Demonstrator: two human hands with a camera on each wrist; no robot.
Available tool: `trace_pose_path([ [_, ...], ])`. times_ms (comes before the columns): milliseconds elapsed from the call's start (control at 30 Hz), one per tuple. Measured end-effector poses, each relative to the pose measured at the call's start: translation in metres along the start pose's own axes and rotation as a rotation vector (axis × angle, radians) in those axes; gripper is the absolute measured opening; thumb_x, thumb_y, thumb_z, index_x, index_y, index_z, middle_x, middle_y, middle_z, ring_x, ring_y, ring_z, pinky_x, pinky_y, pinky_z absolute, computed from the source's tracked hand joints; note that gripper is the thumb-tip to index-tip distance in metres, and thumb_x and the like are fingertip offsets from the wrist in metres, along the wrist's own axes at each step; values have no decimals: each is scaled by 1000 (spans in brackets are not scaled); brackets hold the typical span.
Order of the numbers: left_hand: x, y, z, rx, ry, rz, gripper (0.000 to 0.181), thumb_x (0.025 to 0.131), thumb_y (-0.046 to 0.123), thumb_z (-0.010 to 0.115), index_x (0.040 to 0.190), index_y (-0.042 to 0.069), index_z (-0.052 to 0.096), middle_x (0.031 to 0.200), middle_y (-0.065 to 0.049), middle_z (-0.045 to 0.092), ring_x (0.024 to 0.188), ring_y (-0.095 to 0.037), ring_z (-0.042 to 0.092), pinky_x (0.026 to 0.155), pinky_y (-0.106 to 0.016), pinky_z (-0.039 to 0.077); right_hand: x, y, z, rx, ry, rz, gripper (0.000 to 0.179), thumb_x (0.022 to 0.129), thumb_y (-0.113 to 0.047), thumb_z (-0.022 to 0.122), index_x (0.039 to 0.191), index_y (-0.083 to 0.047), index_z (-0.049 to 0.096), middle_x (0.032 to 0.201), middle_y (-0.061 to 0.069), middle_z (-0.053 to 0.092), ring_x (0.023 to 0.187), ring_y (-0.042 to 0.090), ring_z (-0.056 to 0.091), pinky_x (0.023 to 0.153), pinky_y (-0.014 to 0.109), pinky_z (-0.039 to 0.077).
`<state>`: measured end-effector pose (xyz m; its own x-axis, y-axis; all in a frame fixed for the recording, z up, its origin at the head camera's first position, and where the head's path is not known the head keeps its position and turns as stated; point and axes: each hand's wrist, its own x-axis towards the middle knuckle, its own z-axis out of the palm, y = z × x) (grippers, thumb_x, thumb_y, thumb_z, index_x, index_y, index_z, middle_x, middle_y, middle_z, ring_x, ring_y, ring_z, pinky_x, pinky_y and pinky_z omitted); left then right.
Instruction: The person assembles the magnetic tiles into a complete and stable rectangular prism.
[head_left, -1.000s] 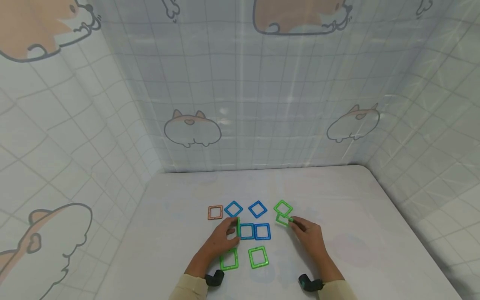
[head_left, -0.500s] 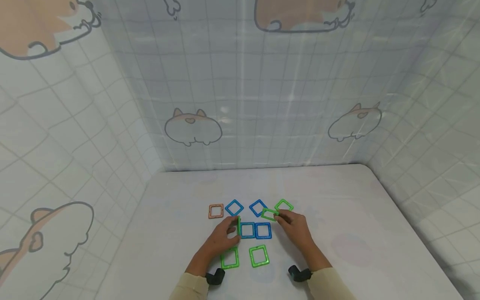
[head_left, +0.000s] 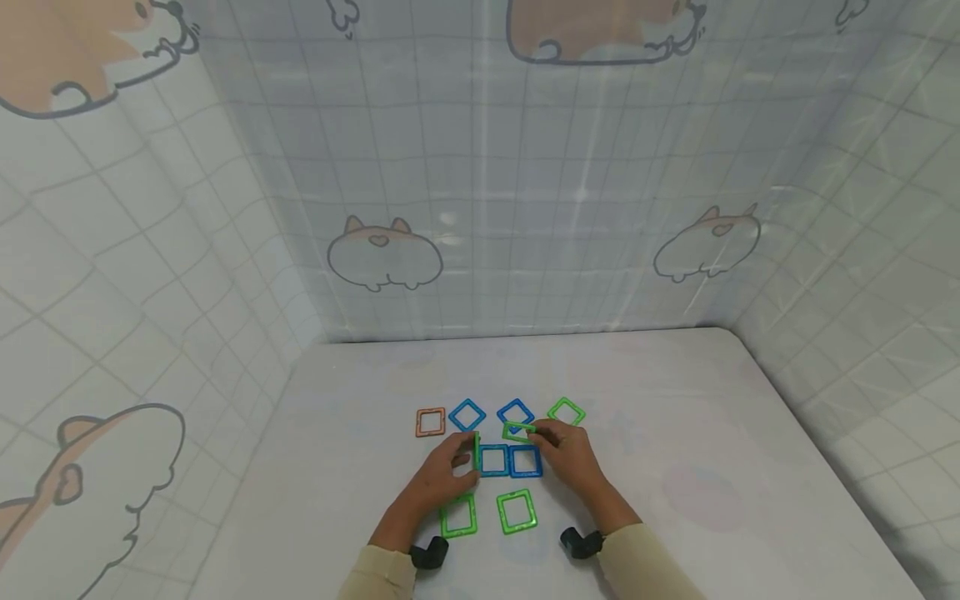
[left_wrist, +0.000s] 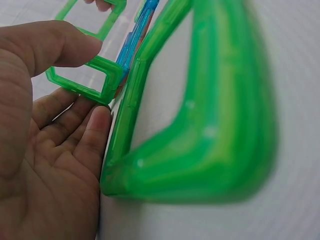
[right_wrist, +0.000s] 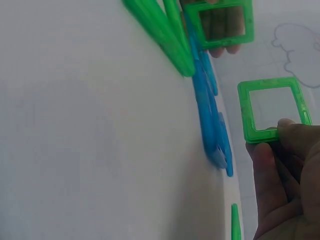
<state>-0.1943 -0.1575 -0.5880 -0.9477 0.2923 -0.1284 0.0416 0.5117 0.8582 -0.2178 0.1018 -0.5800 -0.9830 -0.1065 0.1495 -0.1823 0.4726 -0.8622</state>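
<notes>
Two blue square magnetic tile frames, the left one and the right one, lie flat side by side on the table. At the left one's outer edge stands an upright green square tile. My left hand holds that upright tile between thumb and fingers. My right hand pinches another green square tile by one edge, thumb against fingers. In the head view this tile is tilted just beyond the blue pair and overlaps a blue tile behind it. Two green tiles, one partly behind my left wrist and one, lie nearer me.
Along the back lie an orange square tile, a blue tile and another blue tile turned cornerwise, and a green tile. Patterned curtain walls surround the white table at back and sides.
My right hand has carried its green tile leftward, from beside the back green tile to just beyond the blue pair. My left hand stays with the upright tile.
</notes>
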Motion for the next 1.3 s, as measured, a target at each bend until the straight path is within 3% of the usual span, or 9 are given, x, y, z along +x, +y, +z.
trace_pose_path([
  [300, 1, -2, 0, -21, -6, 19, 68, 91, 25, 73, 149, 13, 40, 148, -12, 48, 132, -32, 53, 108, -43, 47, 3, 3, 12, -29, -70, -11, 14, 92, -18, 72, 106, -19, 74, 100, -10, 74, 93, 4, 68, 85, 28, 58],
  [1300, 1, -4, -2, -32, -12, 62, 67, 91, 24, 72, 149, 13, 41, 145, -10, 50, 131, -28, 54, 107, -38, 47, 10, -6, 32, -60, -150, -50, 22, 95, -23, 69, 115, -14, 72, 109, -4, 74, 103, 12, 69, 90, 35, 58],
])
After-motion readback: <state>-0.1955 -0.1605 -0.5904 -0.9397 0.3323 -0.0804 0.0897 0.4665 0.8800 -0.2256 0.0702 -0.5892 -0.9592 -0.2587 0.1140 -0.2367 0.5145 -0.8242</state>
